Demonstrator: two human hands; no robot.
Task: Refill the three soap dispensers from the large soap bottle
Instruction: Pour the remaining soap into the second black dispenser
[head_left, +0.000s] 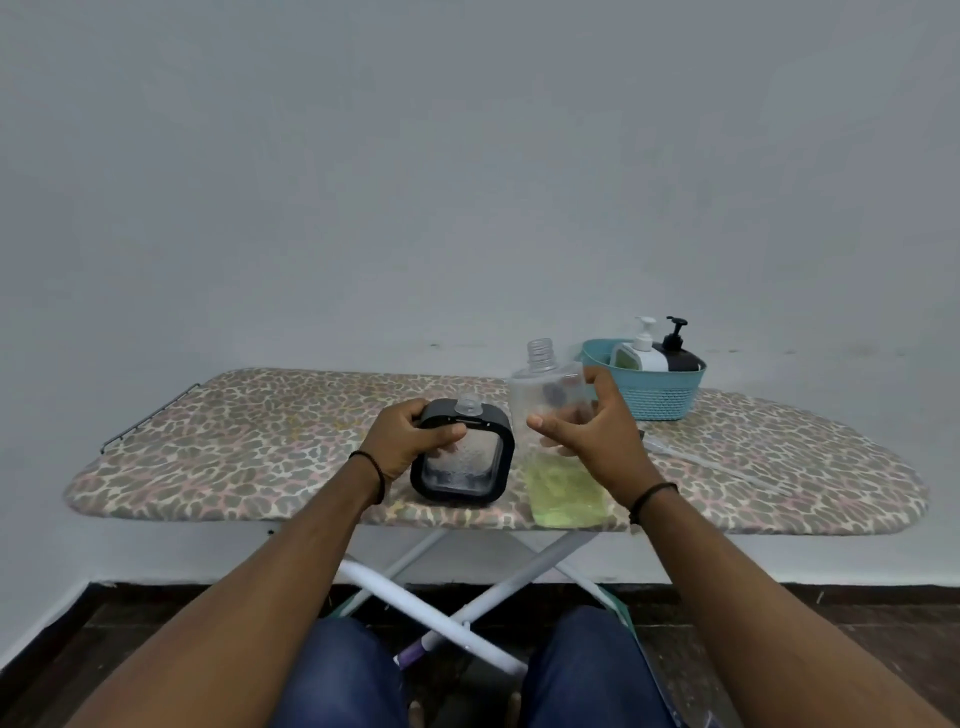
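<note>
Head: L hand (402, 441) round dispenser (462, 457).

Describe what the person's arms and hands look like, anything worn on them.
Both forearms are bare, with no sleeves in view. The left hand has a thin black band around its wrist, seemingly beaded. The right hand has a similar thin black band at its wrist. No rings, gloves or watch show. Below, the legs are in blue jeans.

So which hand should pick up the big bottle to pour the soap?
The right hand: its open fingers already reach round the large clear plastic bottle of yellow-green soap, whose cap is off. The left hand is busy gripping the black-framed square dispenser.
</note>
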